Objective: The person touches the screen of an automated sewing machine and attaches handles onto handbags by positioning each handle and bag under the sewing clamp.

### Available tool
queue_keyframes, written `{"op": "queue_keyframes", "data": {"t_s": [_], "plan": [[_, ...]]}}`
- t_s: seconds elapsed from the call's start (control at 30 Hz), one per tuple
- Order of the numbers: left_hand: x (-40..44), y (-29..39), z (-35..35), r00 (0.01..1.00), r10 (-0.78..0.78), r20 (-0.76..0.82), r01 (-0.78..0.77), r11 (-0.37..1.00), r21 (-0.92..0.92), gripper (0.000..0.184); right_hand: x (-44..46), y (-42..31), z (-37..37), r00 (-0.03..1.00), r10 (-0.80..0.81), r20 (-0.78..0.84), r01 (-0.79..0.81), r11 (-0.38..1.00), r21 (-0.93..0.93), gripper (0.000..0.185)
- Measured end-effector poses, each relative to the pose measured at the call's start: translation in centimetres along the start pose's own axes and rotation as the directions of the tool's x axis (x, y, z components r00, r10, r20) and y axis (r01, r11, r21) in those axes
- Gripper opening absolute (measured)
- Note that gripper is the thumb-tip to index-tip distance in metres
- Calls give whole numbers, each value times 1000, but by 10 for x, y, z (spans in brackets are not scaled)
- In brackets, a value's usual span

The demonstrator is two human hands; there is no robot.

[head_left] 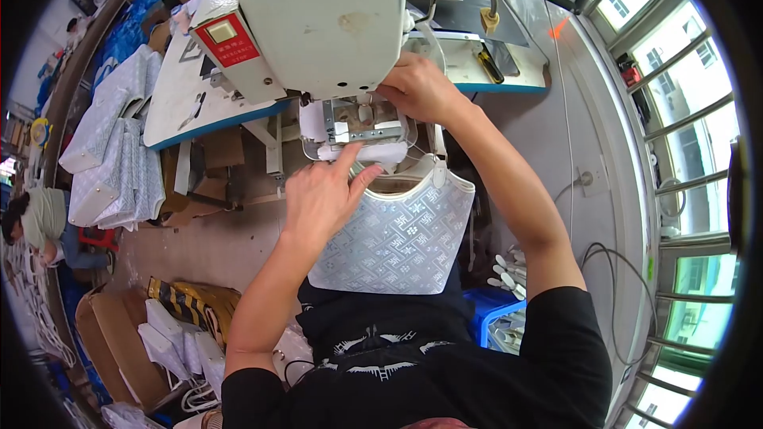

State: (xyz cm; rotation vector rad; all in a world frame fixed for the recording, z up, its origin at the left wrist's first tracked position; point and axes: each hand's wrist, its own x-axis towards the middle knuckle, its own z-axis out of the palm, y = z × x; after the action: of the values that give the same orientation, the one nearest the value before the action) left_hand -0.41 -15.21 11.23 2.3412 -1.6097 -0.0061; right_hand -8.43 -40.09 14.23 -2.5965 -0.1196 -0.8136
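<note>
A silver-grey patterned bag (397,238) with a curved cream-edged opening hangs in front of my body, its top by the sewing machine's metal clamp frame (366,135). My left hand (318,199) lies at the front of that clamp, index finger stretched onto the white piece (350,152) there and thumb held apart. Beside the machine head (326,24), my right hand (420,89) reaches in with its fingers curled. Their tips are partly hidden behind the head, and what they hold cannot be made out. A pale strap with a tab (439,171) rises from the bag's right top corner.
A red emergency-stop switch plate (226,40) sits on the machine's left side. Similar patterned bags (119,143) are piled at left. On the worktable (179,115) lie small tools; a yellow-black cutter (489,63) is at right. A blue stool (489,314) stands below.
</note>
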Motion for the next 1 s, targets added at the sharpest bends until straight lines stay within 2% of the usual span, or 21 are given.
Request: {"op": "queue_keyframes", "data": {"t_s": [0.03,0.2,0.3,0.33,0.43,0.47,0.57,0.6,0.63,0.7,0.77,0.87,0.9,0.93,1.0], "plan": [[-1,1,-2,1000,-11,5,11,1000,-11,53,-1,2,1,998,-62,-4,62,998,2,28],[1,1,-2,1000,-17,-23,17,1000,-13,50,-8,-4,-2,995,-96,7,96,991,-90,33],[1,1,-3,999,-20,-30,20,1000,-7,49,-18,-37,-14,990,109,-88,-129,954,-270,36],[1,1,-3,999,-19,-27,18,1000,-6,49,-17,-45,-17,991,108,-77,-125,956,-265,36],[2,4,-5,999,-36,0,36,999,-30,48,-18,-66,-26,980,52,192,34,907,-420,39],[2,4,-6,999,-35,8,35,999,-35,47,-20,-70,-24,980,56,189,29,908,-418,39],[1,1,-1,999,-12,-33,11,999,-42,47,-11,-79,-14,948,168,270,29,799,-600,36],[1,0,-1,999,-4,-54,2,999,-47,46,-5,-81,-13,947,165,274,33,800,-599,36],[1,0,-2,999,-8,-53,5,999,-50,46,2,-85,-13,889,275,365,14,782,-623,35],[3,2,-9,996,-64,57,68,995,-74,48,14,-90,-16,712,472,519,1,739,-674,34],[-1,1,-12,990,-84,111,94,992,-84,49,20,-89,-21,700,482,528,-34,760,-649,34],[-25,-22,-12,994,108,-9,-108,977,-184,55,31,-82,-26,687,481,545,-96,804,-587,34],[-37,-34,-3,995,103,-7,-102,978,-181,55,30,-79,-24,694,464,550,-85,812,-577,36],[-52,-50,16,988,32,-151,-81,942,-325,57,28,-75,-22,702,448,554,-75,820,-568,37],[-80,-79,51,911,-166,-378,-96,805,-586,62,25,-73,-18,707,429,562,-71,834,-547,38]]}}
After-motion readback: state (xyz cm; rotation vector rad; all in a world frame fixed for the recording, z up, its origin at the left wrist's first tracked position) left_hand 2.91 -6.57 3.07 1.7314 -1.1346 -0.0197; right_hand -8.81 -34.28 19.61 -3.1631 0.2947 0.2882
